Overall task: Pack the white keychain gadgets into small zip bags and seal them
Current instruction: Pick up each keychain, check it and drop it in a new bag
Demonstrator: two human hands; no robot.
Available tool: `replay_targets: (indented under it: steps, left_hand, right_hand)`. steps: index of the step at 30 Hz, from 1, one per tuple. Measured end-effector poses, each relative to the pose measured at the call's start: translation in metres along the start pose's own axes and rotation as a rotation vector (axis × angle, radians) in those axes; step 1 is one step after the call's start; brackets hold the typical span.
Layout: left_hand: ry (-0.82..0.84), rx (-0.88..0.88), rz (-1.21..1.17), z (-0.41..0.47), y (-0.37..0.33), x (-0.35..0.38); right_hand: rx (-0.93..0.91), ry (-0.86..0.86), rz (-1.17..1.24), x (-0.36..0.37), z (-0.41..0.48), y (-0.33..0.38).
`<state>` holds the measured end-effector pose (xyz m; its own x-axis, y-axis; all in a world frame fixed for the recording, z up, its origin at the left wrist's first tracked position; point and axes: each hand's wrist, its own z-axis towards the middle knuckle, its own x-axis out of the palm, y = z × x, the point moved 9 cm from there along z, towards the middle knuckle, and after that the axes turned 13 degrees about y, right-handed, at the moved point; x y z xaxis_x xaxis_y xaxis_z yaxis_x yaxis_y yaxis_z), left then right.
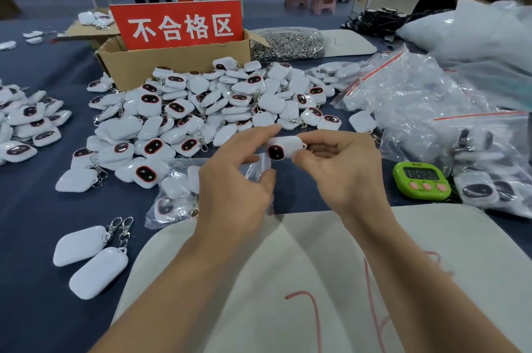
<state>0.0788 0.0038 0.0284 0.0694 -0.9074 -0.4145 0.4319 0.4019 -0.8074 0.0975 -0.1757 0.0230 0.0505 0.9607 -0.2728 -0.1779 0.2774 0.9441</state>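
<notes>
White keychain gadget [280, 148], dark face toward the camera, is pinched in the fingertips of the right hand [342, 168] at mid-frame. At seven o'clock from it, the left hand [233, 182] grips what looks like a clear zip bag [259, 164]. A gadget pile [230, 99] lies at twelve o'clock and a green timer [421, 181] at three.

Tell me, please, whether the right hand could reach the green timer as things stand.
Probably yes: the green timer lies uncovered on the blue cloth just right of the right hand, with nothing between them, though that hand pinches a white gadget now.
</notes>
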Motion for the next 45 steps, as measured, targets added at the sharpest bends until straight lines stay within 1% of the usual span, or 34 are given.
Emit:
replay_targets:
  steps: [3,5,7,9,13,18,26,31,34,35,37,39,40,42,43,45]
  left_hand:
    - [-0.012,0.050,0.108,-0.002,-0.005,0.001]
    - [-0.014,0.032,0.119,-0.002,-0.002,0.000]
    - [0.002,0.015,0.069,-0.002,0.001,0.003]
    - [0.003,0.023,0.054,-0.003,0.001,0.005]
    - [-0.015,0.030,0.038,-0.004,0.003,0.004]
    - [0.020,-0.011,0.004,-0.002,0.007,0.005]
    - [0.025,-0.030,-0.009,-0.002,0.012,0.007]
    - [0.040,-0.057,-0.031,-0.003,0.011,0.009]
    - [0.049,-0.172,0.072,-0.002,0.016,0.010]
    - [0.042,-0.219,0.157,-0.002,0.017,0.008]
    - [0.064,-0.263,0.401,-0.004,0.012,0.007]
    - [0.131,-0.306,0.613,-0.005,0.010,0.012]
    - [0.168,-0.337,0.674,-0.005,0.012,0.015]
    - [0.215,-0.371,0.704,-0.006,0.015,0.018]
    - [0.217,-0.377,0.671,-0.006,0.016,0.017]
    - [0.156,-0.341,0.565,-0.006,0.013,0.011]
  right_hand:
    - [0.076,0.133,0.172,0.012,-0.001,-0.008]
    - [0.123,0.214,0.307,0.018,-0.002,-0.011]
    - [0.173,0.231,0.400,0.018,-0.002,-0.016]
    - [0.196,0.240,0.436,0.017,-0.001,-0.018]
    - [0.161,0.261,0.396,0.017,-0.001,-0.015]
    - [0.124,0.307,0.378,0.016,-0.002,-0.010]
    - [0.166,0.282,0.319,0.014,-0.001,-0.016]
    - [0.168,0.300,0.306,0.015,0.000,-0.016]
    - [0.219,0.288,0.223,0.013,0.000,-0.020]
    - [0.242,0.269,0.188,0.010,0.001,-0.023]
    - [0.283,0.206,0.123,0.002,0.001,-0.028]
    - [0.309,0.142,0.078,-0.006,0.002,-0.031]
    - [0.314,0.124,0.067,-0.008,0.002,-0.031]
    - [0.310,0.119,0.043,-0.007,0.001,-0.030]
    - [0.305,0.128,0.029,-0.005,0.001,-0.029]
    - [0.299,0.145,0.010,0.000,-0.001,-0.028]
